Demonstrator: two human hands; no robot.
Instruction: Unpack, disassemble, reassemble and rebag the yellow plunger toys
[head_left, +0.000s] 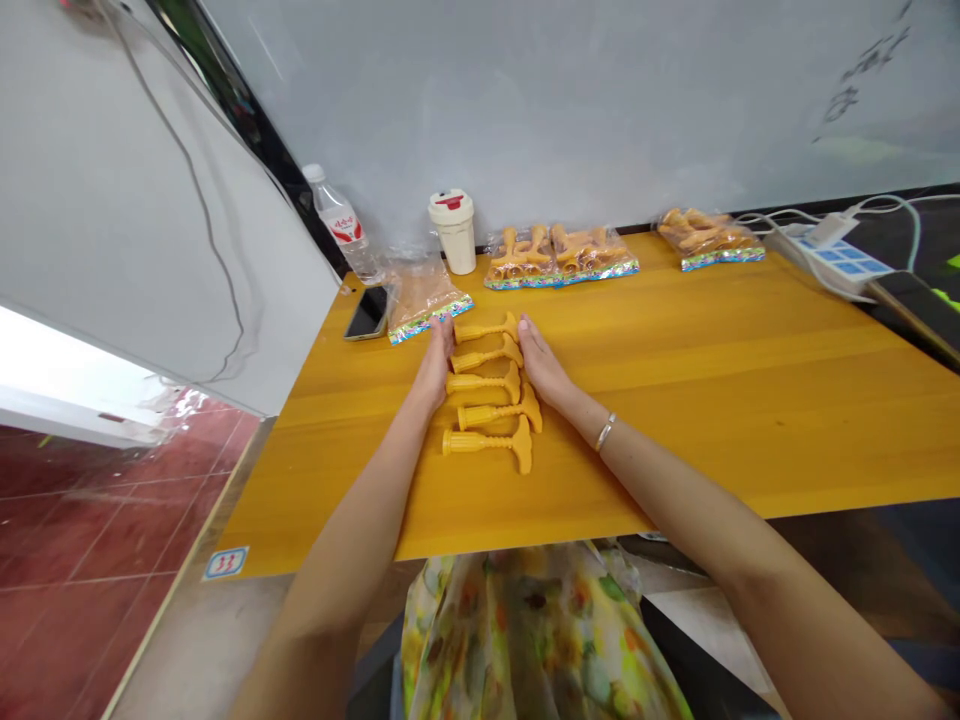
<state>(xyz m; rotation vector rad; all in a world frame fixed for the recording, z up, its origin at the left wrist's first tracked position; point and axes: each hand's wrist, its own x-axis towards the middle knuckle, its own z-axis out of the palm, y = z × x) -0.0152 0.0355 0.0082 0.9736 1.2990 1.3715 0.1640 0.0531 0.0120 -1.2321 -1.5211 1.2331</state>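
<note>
Several yellow T-shaped plastic pieces with ridged stems point(487, 386) lie side by side in a column on the table, crossbars to the right. My left hand point(435, 365) stands on edge along the stem ends of the upper pieces, fingers stretched out. On the other side my right hand point(541, 365), also flat with fingers extended, lies along the crossbars. Both hands are at or very near the ends of the pieces; whether they press on them I cannot tell. The nearest piece point(491, 443) lies below both palms.
Behind my left hand lies a flattened clear bag point(424, 293) beside a phone point(367, 312). A bottle point(341, 222), a lidded cup point(454, 232) and bags of yellow pieces point(559, 255) point(705, 238) line the back of the wooden table point(712, 400). A power strip point(836, 262) with cables sits at right.
</note>
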